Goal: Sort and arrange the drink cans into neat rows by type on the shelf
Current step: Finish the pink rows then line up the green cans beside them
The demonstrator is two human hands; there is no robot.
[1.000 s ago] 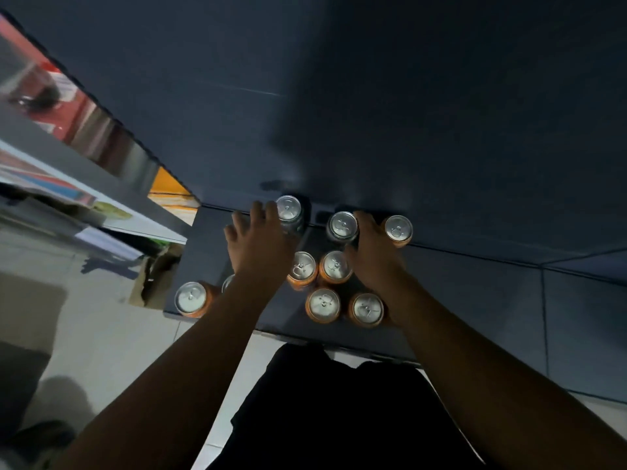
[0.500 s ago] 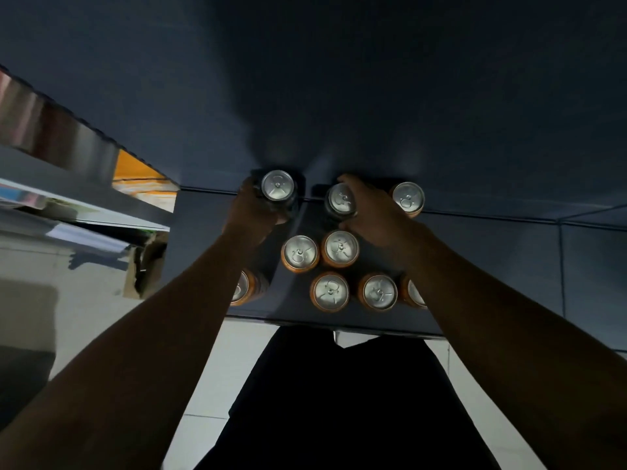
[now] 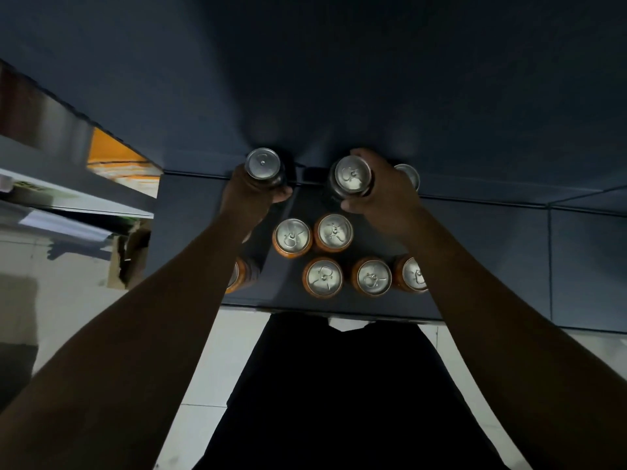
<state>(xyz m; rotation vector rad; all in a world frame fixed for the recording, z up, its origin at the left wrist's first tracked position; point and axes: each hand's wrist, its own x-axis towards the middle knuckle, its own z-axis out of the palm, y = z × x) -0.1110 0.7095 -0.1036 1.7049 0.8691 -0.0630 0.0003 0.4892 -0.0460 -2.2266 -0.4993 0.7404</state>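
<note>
Dark cans (image 3: 263,167) held, orange cans (image 3: 334,232) upright on shelf (image 3: 190,232)

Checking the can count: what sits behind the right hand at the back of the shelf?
Behind the right hand, which grips a dark can, a silver can top peeks out. The hand covers its body, so its type cannot be told.

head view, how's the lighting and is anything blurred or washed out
Head view: dim overall; the dark shelf surface swallows detail, while the silver can tops catch soft glare. The pale floor at the left is brightest and smeared. The left hand and right hand are underexposed. Wide-angle bending shows at the edges.
</note>
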